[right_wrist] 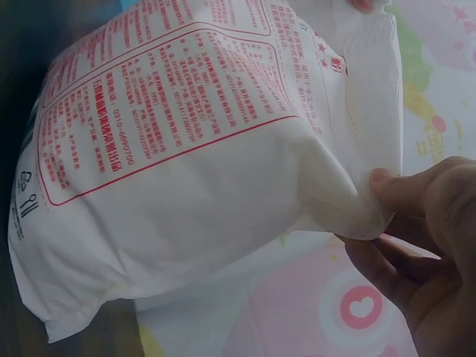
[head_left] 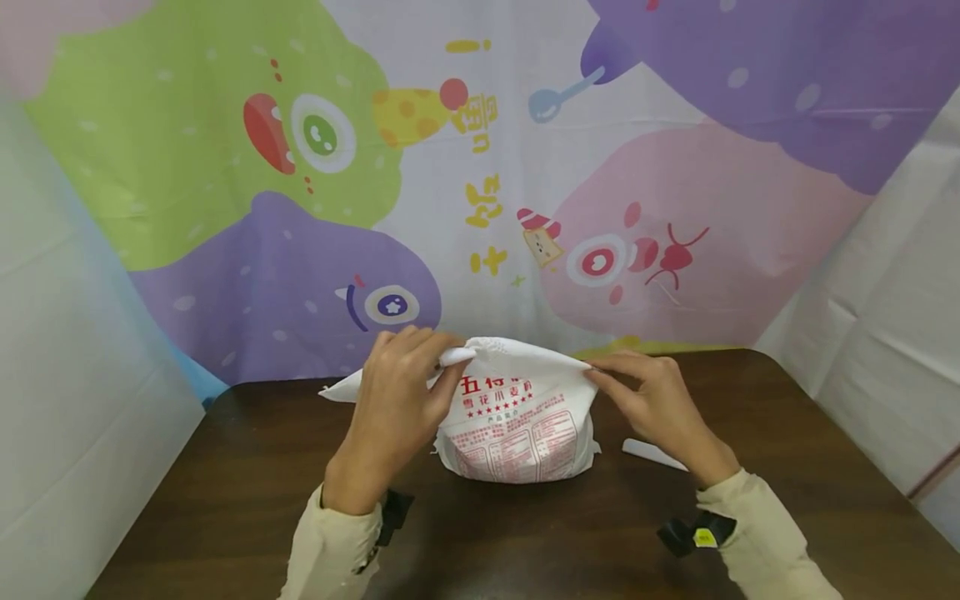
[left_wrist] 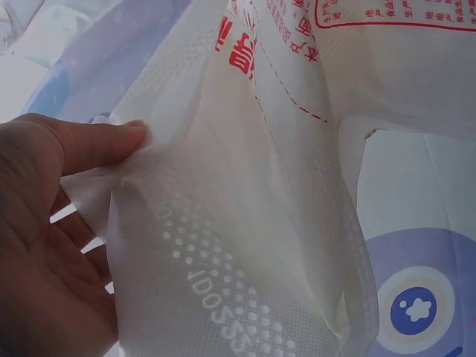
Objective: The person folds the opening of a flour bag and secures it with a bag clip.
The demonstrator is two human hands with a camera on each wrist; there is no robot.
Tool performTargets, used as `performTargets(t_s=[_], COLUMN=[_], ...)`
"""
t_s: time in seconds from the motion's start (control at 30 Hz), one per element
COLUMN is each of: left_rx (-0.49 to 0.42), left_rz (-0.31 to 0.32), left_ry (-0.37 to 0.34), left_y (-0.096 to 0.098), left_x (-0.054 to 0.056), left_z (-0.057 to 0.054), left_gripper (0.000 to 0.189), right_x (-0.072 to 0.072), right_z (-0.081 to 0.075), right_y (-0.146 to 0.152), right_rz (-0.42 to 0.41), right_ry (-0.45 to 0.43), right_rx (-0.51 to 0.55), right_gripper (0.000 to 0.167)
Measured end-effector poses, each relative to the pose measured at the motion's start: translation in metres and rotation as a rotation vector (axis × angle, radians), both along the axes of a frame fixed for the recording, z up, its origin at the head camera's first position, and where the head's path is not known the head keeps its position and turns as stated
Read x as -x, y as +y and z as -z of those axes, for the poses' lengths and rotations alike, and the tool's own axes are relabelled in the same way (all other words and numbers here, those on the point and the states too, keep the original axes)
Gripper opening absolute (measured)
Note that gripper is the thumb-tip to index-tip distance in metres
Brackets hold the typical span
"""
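A white flour bag [head_left: 517,425] with red printing stands on the dark table, its upper part raised between the two hands. My left hand [head_left: 401,400] pinches the bag's top edge at the left. In the left wrist view the left thumb [left_wrist: 111,141] presses on the thin white plastic [left_wrist: 201,193], with the fingers behind it. My right hand [head_left: 660,404] pinches the top right corner of the bag. The right wrist view shows that hand [right_wrist: 431,230] with thumb and fingers on the corner, and the printed bag [right_wrist: 171,186] bulging below.
A narrow white strip [head_left: 652,454] lies on the table [head_left: 555,542] beneath the right forearm. A white pointed flap [head_left: 343,387] sticks out left of the left hand. Behind the table hangs a cloth with cartoon figures [head_left: 322,133]. White cloth walls [head_left: 67,400] stand at the sides.
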State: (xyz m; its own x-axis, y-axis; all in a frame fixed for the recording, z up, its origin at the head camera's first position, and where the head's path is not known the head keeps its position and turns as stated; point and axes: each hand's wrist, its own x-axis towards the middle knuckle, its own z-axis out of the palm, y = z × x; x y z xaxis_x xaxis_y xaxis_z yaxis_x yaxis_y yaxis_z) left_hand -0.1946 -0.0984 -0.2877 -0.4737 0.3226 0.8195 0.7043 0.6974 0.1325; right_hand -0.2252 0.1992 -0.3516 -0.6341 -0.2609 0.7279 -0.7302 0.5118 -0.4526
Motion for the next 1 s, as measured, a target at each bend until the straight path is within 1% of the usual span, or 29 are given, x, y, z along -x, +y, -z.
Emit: performTargets(t_s=[0.07, 0.17, 0.3, 0.4, 0.5, 0.67, 0.8, 1.0], left_rx=[0.016, 0.042, 0.078, 0.102, 0.109, 0.080, 0.071, 0.070], left_rz=[0.000, -0.020, -0.085, -0.111, -0.097, -0.049, -0.028, -0.021], left_ry=[0.011, 0.046, 0.122, 0.160, 0.153, 0.114, 0.117, 0.124], left_y=[0.001, 0.004, 0.009, 0.012, 0.011, 0.007, 0.008, 0.011], left_x=[0.000, -0.001, -0.002, -0.003, -0.004, -0.004, -0.003, -0.003], left_z=[-0.001, -0.001, 0.001, 0.002, 0.002, 0.003, 0.002, 0.001], left_gripper=[0.023, 0.031, 0.024, 0.020, 0.017, 0.016, 0.012, 0.009], right_x=[0.000, 0.000, 0.000, -0.001, -0.002, -0.003, -0.003, -0.005], right_z=[0.000, 0.000, 0.000, 0.000, 0.000, -0.001, -0.001, -0.003], right_y=[0.000, 0.001, 0.001, 0.000, 0.000, -0.002, -0.002, -0.001], right_rz=[0.011, 0.027, 0.028, 0.022, 0.021, 0.029, 0.048, 0.071], right_ry=[-0.001, -0.002, -0.016, -0.031, -0.042, -0.046, -0.043, -0.040], right_rx=[-0.008, -0.021, -0.041, -0.048, -0.052, -0.065, -0.080, -0.107], right_gripper=[0.022, 0.022, 0.022, 0.022, 0.022, 0.023, 0.021, 0.021])
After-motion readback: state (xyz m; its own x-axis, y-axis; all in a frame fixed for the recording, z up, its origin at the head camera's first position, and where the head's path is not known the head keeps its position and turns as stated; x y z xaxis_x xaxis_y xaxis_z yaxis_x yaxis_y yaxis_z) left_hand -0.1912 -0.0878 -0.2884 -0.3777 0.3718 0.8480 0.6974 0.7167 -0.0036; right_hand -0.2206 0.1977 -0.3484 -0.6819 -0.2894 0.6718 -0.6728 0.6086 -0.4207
